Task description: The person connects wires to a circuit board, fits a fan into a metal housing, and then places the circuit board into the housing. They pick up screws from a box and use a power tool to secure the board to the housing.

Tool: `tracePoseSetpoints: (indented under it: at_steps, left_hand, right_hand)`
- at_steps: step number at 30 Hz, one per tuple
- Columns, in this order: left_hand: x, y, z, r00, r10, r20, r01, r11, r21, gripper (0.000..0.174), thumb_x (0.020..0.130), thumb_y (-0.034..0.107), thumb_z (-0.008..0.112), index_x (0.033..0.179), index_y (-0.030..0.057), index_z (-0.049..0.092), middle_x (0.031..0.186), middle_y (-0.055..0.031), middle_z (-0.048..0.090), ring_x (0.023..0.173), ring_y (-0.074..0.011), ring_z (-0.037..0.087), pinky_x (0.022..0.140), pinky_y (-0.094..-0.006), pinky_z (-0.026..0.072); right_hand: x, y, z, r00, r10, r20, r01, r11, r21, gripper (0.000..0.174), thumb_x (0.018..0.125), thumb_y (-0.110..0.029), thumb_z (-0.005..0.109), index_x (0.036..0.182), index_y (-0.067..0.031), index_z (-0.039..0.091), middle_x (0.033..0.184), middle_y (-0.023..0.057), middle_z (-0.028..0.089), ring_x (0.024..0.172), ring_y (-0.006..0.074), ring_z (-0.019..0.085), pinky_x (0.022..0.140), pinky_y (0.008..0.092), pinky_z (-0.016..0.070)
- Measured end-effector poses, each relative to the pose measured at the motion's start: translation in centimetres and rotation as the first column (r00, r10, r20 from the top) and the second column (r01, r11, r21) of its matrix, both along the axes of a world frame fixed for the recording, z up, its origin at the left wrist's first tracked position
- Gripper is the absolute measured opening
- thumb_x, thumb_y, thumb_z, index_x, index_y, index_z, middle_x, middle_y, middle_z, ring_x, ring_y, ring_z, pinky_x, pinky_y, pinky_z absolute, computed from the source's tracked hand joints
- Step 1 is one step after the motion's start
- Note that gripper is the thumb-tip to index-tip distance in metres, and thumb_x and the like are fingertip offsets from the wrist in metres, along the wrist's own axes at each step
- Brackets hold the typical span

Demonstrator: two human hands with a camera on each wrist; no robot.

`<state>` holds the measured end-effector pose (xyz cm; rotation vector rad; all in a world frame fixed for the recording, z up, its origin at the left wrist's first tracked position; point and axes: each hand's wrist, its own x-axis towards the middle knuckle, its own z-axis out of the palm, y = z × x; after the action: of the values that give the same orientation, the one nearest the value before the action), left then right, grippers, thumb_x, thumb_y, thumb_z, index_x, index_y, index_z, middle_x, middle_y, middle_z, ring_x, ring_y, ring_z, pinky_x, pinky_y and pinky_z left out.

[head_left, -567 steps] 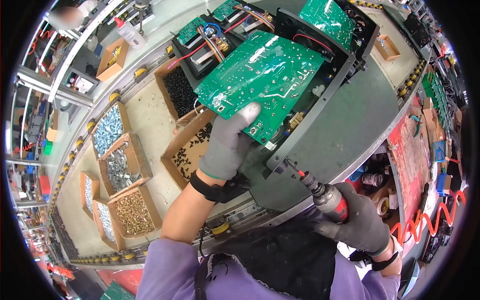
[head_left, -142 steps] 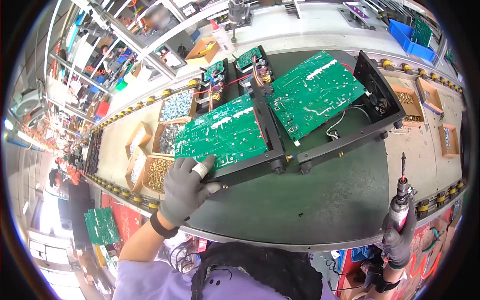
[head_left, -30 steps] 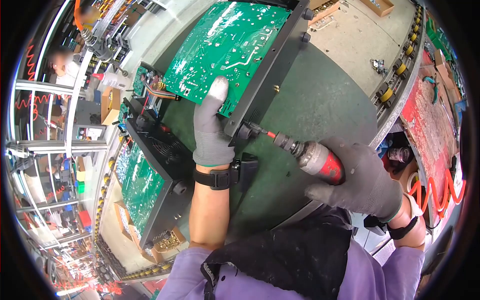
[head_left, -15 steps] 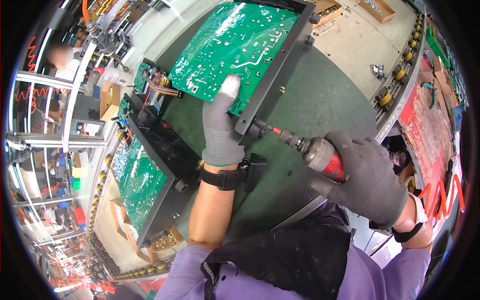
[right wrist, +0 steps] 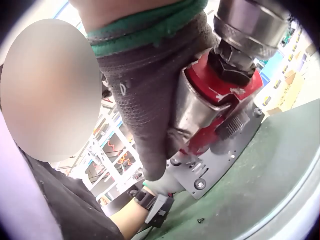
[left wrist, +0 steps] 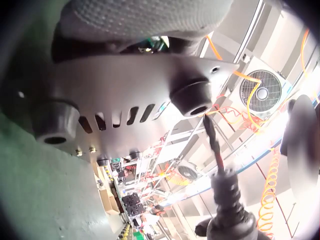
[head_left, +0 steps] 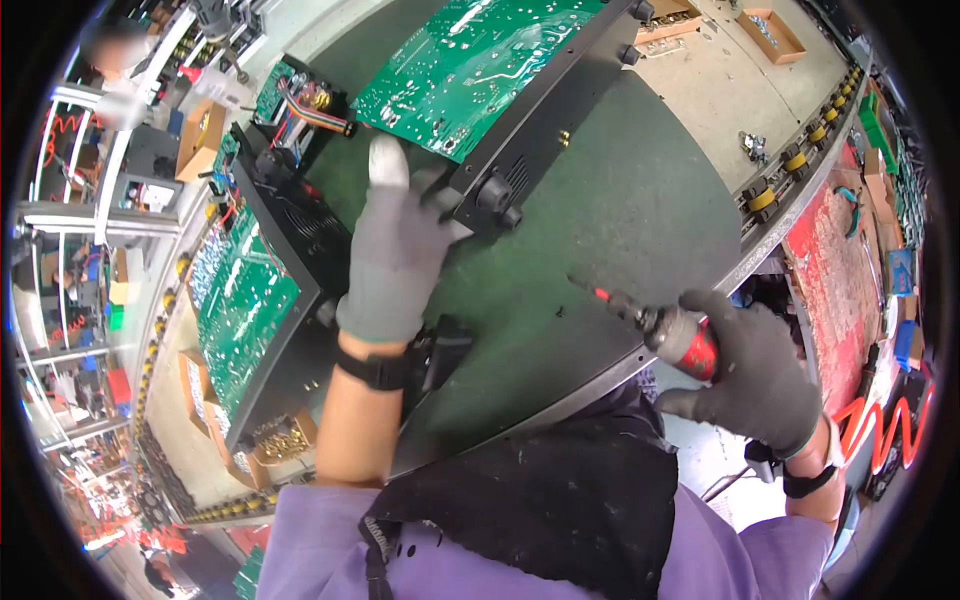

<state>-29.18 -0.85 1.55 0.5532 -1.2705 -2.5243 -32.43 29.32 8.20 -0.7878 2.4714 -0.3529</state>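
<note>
My gloved left hand (head_left: 395,250) is at the near corner of a black metal chassis (head_left: 530,120), thumb straight and off the green circuit board (head_left: 470,80) in it. The hand is blurred in the head view; its glove (left wrist: 145,20) lies along the chassis edge in the left wrist view. Black rubber feet (head_left: 495,190) stick out of the chassis side. My gloved right hand (head_left: 765,375) grips a red and metal power screwdriver (head_left: 690,345). Its bit (head_left: 590,285) points at the chassis, apart from the feet in the head view.
A second black chassis (head_left: 275,375) with a green board stands at left, beside cardboard trays of brass-coloured screws (head_left: 285,445). One small dark screw (right wrist: 201,220) lies on the green tabletop (head_left: 620,190). An orange coiled hose (head_left: 880,430) hangs at right; rollers (head_left: 762,195) line the bench edge.
The screwdriver bit has backed away from the rubber foot. My left thumb has come off the board, and that hand has shifted left. Earlier, both chassis stood side by side.
</note>
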Motion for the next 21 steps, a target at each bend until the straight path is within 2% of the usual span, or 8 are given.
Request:
tracePoseSetpoints:
  at_steps: [1,4,6,10,12,13,16,21]
  left_hand:
    - [1.4,0.1,-0.1,1.0,0.01,0.0,-0.01,1.0,0.007,0.056,0.1,0.048,0.045,0.127,0.0002,0.049,0.118,-0.0135,0.058,0.108,-0.0252,0.059,0.095,-0.0439,0.0486]
    - [4.8,1.1,-0.9,0.958,0.032,0.286,0.102,0.892,-0.44,0.042,0.099,0.036,0.05,0.121,-0.0003,0.054,0.095,-0.0058,0.062,0.073,-0.008,0.057,0.057,-0.0214,0.046]
    - [6.0,2.6,-0.6,0.874,-0.081,0.48,0.324,0.833,-0.448,0.028,0.098,0.023,0.051,0.112,0.0001,0.061,0.086,-0.0033,0.063,0.064,-0.0059,0.055,0.054,-0.0198,0.0446]
    - [5.7,4.6,-1.9,0.907,-0.157,0.391,0.393,0.648,-0.653,0.017,0.09,0.006,0.058,0.103,0.006,0.068,0.087,-0.0034,0.063,0.062,-0.0099,0.055,0.055,-0.0219,0.0438]
    - [4.8,4.6,-2.4,0.919,-0.361,0.155,0.184,0.046,-0.982,0.022,0.08,0.001,0.064,0.099,0.0098,0.071,0.089,-0.0059,0.06,0.066,-0.0197,0.058,0.059,-0.0273,0.046]
    - [4.4,4.6,-2.4,0.896,-0.398,0.194,0.216,0.01,-0.976,0.026,0.072,-0.001,0.069,0.094,0.0124,0.073,0.089,-0.0078,0.057,0.071,-0.0266,0.059,0.064,-0.0324,0.0481]
    - [3.6,4.2,-3.0,0.866,-0.412,0.285,0.264,-0.108,-0.958,0.026,0.071,-0.001,0.069,0.093,0.0127,0.073,0.086,-0.0069,0.056,0.073,-0.025,0.06,0.065,-0.0345,0.0489]
    - [3.3,4.8,-2.4,0.86,-0.381,0.338,0.336,-0.075,-0.939,0.023,0.069,0.003,0.072,0.09,0.0128,0.072,0.088,-0.0074,0.057,0.076,-0.026,0.062,0.065,-0.0363,0.0494]
  right_hand:
    - [0.2,0.4,-0.1,0.999,0.035,0.029,-0.034,0.999,-0.034,0.077,0.059,-0.042,0.086,0.12,-0.0082,0.054,0.076,0.0176,0.065,0.076,0.0387,0.064,0.071,0.0456,0.0483]
    - [1.2,2.1,-2.5,0.995,0.051,0.084,-0.047,0.998,-0.045,0.077,0.06,-0.042,0.085,0.121,-0.0078,0.054,0.078,0.0185,0.066,0.076,0.0388,0.065,0.069,0.0455,0.0495]
    - [1.6,2.1,-3.2,0.996,0.045,0.078,-0.042,0.998,-0.045,0.078,0.06,-0.042,0.085,0.122,-0.0075,0.053,0.076,0.0177,0.066,0.075,0.0389,0.065,0.071,0.0455,0.0506]
    - [2.1,1.5,-3.8,0.995,0.053,0.088,-0.047,0.996,-0.074,0.078,0.059,-0.039,0.086,0.122,-0.0065,0.052,0.079,0.0177,0.066,0.077,0.0381,0.066,0.072,0.0447,0.0504]
    - [2.3,1.5,-4.1,0.992,0.051,0.111,-0.042,0.996,-0.081,0.08,0.058,-0.038,0.087,0.122,-0.0062,0.051,0.083,0.0182,0.066,0.08,0.038,0.065,0.073,0.0447,0.0494]
    - [2.4,1.5,-4.3,0.996,0.048,0.072,-0.038,0.991,-0.131,0.076,0.059,-0.037,0.086,0.12,-0.0062,0.053,0.079,0.0179,0.066,0.076,0.037,0.066,0.069,0.0441,0.0504]
    - [2.5,1.7,-4.7,0.999,0.044,0.011,-0.042,0.981,-0.189,0.073,0.06,-0.037,0.085,0.118,-0.0063,0.055,0.076,0.0177,0.066,0.072,0.0362,0.067,0.066,0.0433,0.0512]
    - [2.5,1.9,-5.0,1.0,0.026,-0.014,-0.028,0.979,-0.2,0.073,0.059,-0.037,0.085,0.118,-0.0066,0.055,0.075,0.0178,0.065,0.071,0.0366,0.066,0.064,0.0431,0.051]
